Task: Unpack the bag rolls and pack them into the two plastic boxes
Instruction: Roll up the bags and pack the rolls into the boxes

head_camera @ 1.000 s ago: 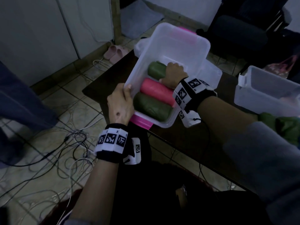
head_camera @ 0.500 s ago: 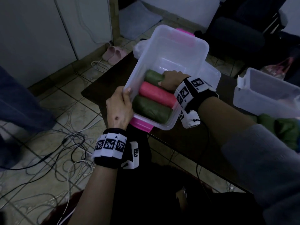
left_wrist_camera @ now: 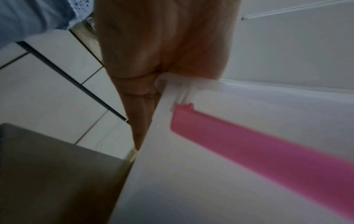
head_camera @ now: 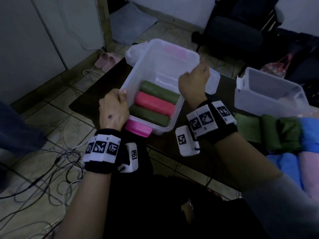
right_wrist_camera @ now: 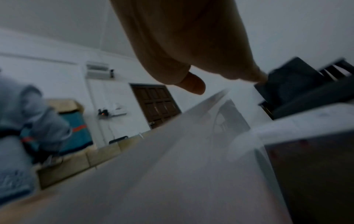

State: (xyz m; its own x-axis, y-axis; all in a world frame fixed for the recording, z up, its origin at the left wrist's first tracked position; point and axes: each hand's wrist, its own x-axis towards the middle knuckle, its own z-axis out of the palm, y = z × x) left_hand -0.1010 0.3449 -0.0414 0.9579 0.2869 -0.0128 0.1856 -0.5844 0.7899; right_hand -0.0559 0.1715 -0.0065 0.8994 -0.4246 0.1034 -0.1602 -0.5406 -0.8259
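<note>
Both hands hold a clear plastic box of three bag rolls at the table's left corner.

The left hand (head_camera: 113, 111) grips the plastic box (head_camera: 172, 54) at its near-left rim, fingers curled together over the edge beside the pink latch (head_camera: 139, 129). Inside lie a green roll (head_camera: 148, 117), a pink roll (head_camera: 153, 104) and another green roll (head_camera: 160, 91), side by side. The right hand (head_camera: 194, 81) pinches the right rim. A second box (head_camera: 269, 94) stands well apart toward the table's right edge.

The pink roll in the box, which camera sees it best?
The head camera. It looks down into the clear box and shows the whole pink roll lying between two green rolls. The left wrist camera shows only the box's outside and its pink latch; the right wrist camera shows only a blurred wall of the box. Neither shows the roll.
</note>
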